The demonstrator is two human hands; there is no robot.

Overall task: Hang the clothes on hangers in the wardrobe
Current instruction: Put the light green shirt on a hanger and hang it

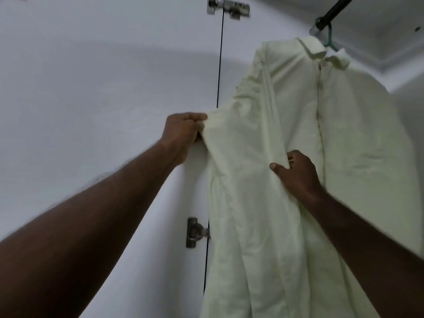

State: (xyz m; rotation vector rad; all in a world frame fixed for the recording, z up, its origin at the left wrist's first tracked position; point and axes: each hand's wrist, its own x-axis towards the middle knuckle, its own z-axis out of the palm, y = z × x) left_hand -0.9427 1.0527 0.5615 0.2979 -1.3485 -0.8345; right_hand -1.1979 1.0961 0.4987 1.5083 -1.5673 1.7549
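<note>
Pale yellow-green cloth, a collared shirt [298,125]: it's up and hanging full length at the right of the view, collar on top, the button placket running straight down the front.
Teal plastic hanger [329,36]: tucked inside the collar, and only its hook and neck peek out above the cloth.
Dark round metal rail [333,9]: crossing the top right corner, with the hanger's hook looped over it.
Left hand [183,131]: arm stretched out long, fingers curled tight round the shirt's left edge at about sleeve height, drawing that fold out to the side.
Right hand [298,175]: low on the shirt front, thumb laid flat on the cloth and fingers hooked into a long vertical fold just left of the placket, so it grips fabric too.
White smooth wardrobe panels [91,88]: filling the whole left side behind the outstretched arm.
Thin dark gap [219,65]: a vertical line between the panels, vanishing behind the shirt's left edge.
Upper hinge [229,8]: silver metal, at the top of the gap.
Lower hinge [195,232]: silver metal, just beside the shirt's hanging left side.
</note>
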